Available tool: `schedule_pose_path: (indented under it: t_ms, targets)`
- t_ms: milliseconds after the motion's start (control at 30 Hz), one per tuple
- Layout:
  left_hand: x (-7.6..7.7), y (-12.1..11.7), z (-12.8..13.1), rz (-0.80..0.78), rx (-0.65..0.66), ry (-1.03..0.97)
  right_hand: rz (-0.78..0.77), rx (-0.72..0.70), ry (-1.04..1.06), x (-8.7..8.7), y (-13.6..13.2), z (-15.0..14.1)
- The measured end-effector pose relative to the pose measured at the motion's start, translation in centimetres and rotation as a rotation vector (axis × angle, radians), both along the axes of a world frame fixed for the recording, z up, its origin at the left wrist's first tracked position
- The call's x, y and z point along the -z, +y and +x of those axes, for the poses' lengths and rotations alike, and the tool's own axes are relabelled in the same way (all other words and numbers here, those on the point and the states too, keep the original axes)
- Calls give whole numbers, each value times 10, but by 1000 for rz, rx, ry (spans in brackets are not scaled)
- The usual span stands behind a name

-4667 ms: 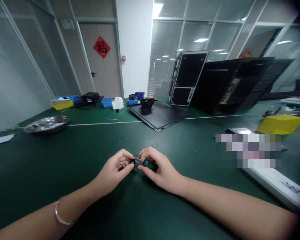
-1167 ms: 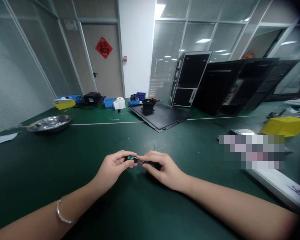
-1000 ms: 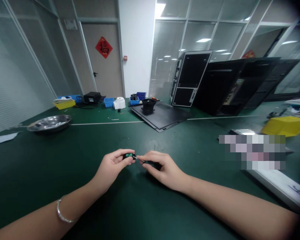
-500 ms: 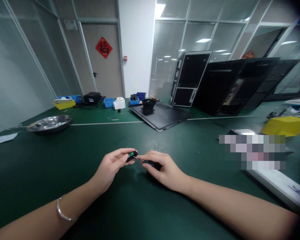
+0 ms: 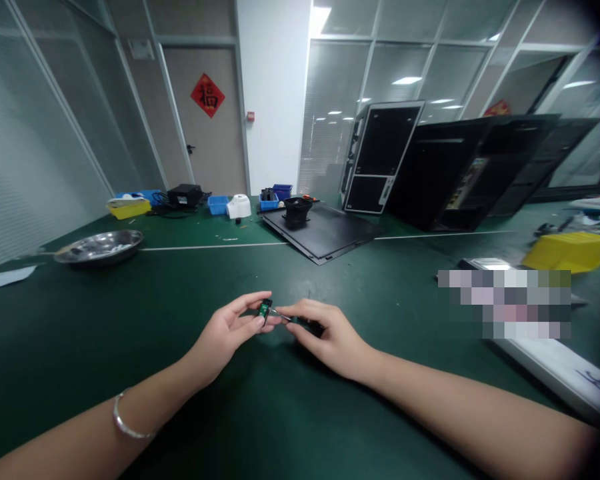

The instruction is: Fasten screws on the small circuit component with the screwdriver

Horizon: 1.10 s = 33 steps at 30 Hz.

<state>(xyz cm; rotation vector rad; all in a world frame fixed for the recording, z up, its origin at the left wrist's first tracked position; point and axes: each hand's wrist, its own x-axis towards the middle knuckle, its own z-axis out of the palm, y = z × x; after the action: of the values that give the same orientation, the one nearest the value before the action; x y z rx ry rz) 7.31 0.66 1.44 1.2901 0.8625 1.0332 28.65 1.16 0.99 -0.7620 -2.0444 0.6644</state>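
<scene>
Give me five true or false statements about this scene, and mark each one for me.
The left hand holds a small green-and-black circuit module. True.

The right hand is empty. False: it holds a thin metal-shafted tool.

A metal bracelet is on the right wrist. False: it is on the left wrist.

A steel bowl sits on the green bench. True.

The black panel near the middle of the bench stands upright. False: it lies flat on the bench.
</scene>
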Motion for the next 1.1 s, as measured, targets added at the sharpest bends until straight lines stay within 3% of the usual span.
schedule_pose_path:
  t_ms: [300, 1100]
  targets:
    - [1, 1, 3, 52, -140, 17, 5, -80, -30, -5, -3, 1]
    - [-5, -2, 5, 129, -209, 127, -15, -64, -28, -6, -3, 0]
